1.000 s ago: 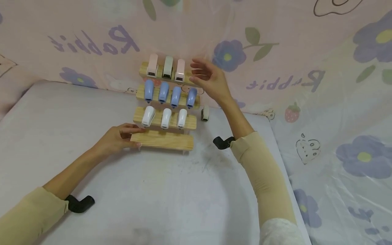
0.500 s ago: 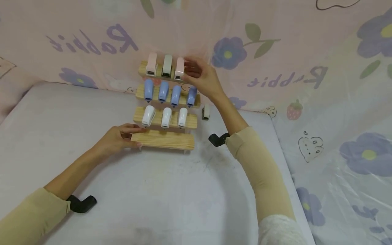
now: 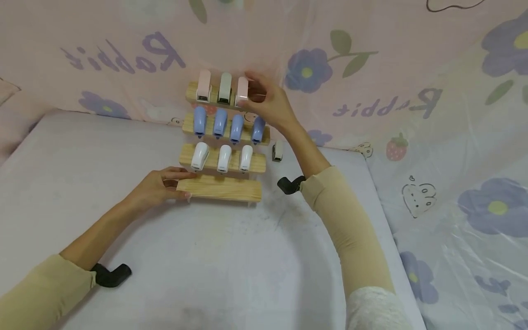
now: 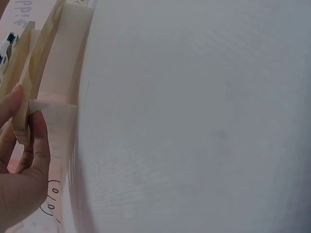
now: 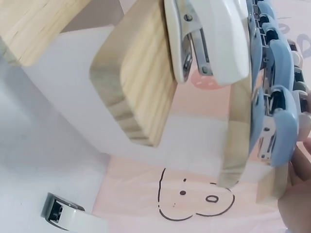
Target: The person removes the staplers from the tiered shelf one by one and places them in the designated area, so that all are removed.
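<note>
A tiered wooden rack carries rows of staplers. My left hand pinches the left end of its lowest board; in the left wrist view, fingers and thumb lie on either side of the wood. At the top tier, my right hand holds the rightmost pink stapler, thumb at its front and fingers around its right and back. Left of it stand a grey-green stapler and another pink stapler. The right wrist view shows only part of the right hand at its edge.
Several blue staplers and three white staplers fill the middle tiers. A pale grey-green stapler stands on the white table right of the rack. Behind hangs a patterned curtain.
My right hand has moved left from beside the top tier to the rightmost pink stapler, and its thumb and fingers have come round it. The left hand keeps its hold on the lowest board.
</note>
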`<move>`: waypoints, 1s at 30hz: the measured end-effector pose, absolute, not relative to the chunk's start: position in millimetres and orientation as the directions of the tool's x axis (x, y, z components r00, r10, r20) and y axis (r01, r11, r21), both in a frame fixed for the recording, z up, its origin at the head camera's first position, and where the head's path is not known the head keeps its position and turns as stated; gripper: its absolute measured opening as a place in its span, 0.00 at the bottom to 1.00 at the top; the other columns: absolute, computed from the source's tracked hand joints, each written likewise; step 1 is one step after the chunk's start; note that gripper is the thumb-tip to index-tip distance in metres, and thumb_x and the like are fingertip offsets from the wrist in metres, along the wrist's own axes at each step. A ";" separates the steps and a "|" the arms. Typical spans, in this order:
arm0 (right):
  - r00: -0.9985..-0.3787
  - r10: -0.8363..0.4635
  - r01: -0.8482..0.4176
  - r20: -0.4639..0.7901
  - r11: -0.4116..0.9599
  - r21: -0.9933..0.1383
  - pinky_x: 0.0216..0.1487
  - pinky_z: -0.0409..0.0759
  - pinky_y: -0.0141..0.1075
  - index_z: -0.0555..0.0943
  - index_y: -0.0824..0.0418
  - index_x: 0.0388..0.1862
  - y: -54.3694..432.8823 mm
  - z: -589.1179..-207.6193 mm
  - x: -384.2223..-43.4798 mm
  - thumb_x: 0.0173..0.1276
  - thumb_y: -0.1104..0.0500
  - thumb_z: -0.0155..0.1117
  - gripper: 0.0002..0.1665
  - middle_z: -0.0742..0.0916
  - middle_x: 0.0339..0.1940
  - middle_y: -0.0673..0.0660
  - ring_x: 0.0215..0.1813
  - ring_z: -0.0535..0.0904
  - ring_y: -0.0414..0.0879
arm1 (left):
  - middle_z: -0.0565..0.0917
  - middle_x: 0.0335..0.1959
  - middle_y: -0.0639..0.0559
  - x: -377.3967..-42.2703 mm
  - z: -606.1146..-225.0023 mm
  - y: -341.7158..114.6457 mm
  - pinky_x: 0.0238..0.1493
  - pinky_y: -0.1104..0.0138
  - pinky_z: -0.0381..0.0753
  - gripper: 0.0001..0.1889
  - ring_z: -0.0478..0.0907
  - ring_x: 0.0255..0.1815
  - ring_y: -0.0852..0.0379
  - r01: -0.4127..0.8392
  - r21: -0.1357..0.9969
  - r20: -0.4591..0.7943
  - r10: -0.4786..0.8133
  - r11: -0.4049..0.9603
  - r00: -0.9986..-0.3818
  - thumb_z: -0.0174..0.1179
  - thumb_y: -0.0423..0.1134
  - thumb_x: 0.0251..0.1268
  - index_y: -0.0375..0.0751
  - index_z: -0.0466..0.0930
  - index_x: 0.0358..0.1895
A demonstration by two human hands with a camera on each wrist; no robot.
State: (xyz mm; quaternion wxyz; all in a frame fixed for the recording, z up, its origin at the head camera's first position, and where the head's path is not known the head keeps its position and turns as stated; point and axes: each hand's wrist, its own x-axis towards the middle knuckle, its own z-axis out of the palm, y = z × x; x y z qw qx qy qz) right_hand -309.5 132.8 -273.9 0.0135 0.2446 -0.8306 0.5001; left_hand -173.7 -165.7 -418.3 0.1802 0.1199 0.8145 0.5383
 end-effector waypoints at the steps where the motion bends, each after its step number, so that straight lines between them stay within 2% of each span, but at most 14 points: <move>1: -0.880 -0.394 -0.421 0.266 0.386 -0.821 0.61 0.75 0.34 0.66 0.60 0.75 131.9 -274.4 -309.7 0.61 0.60 0.76 0.45 0.80 0.64 0.59 0.60 0.79 0.46 | 0.62 0.74 0.38 -173.2 -418.6 -165.8 0.69 0.46 0.62 0.34 0.57 0.74 0.38 0.002 0.922 -0.163 0.390 0.388 -0.906 0.75 0.42 0.56 0.40 0.76 0.67; 3: -0.881 -0.395 -0.419 0.259 0.401 -0.815 0.60 0.76 0.33 0.66 0.59 0.75 130.5 -274.8 -310.1 0.60 0.60 0.76 0.46 0.81 0.64 0.58 0.60 0.79 0.46 | 0.61 0.75 0.37 -172.8 -418.9 -166.0 0.70 0.46 0.62 0.33 0.56 0.74 0.37 -0.002 0.923 -0.164 0.390 0.384 -0.906 0.75 0.42 0.56 0.40 0.76 0.67; 13: -0.897 -0.379 -0.391 0.230 0.433 -0.812 0.59 0.77 0.34 0.67 0.54 0.75 131.9 -273.6 -312.2 0.58 0.59 0.78 0.47 0.81 0.63 0.57 0.60 0.79 0.46 | 0.55 0.78 0.38 -174.5 -417.5 -165.3 0.68 0.45 0.65 0.34 0.64 0.69 0.33 -0.057 0.912 -0.219 0.365 0.406 -0.905 0.74 0.42 0.56 0.42 0.75 0.67; 21: -0.905 -0.367 -0.366 0.214 0.415 -0.833 0.59 0.77 0.34 0.67 0.55 0.75 135.3 -273.6 -310.0 0.59 0.61 0.77 0.46 0.81 0.63 0.58 0.61 0.79 0.47 | 0.62 0.75 0.38 -173.8 -419.8 -165.2 0.69 0.47 0.63 0.33 0.63 0.70 0.37 -0.027 0.922 -0.184 0.376 0.386 -0.908 0.75 0.40 0.55 0.41 0.76 0.66; 30: -0.891 -0.371 -0.409 0.261 0.409 -0.816 0.61 0.76 0.37 0.68 0.55 0.74 150.5 -272.5 -306.4 0.59 0.61 0.77 0.45 0.82 0.62 0.58 0.60 0.80 0.49 | 0.63 0.74 0.37 -173.2 -417.4 -164.6 0.69 0.46 0.63 0.32 0.61 0.72 0.37 -0.002 0.918 -0.167 0.380 0.397 -0.910 0.74 0.40 0.56 0.40 0.77 0.66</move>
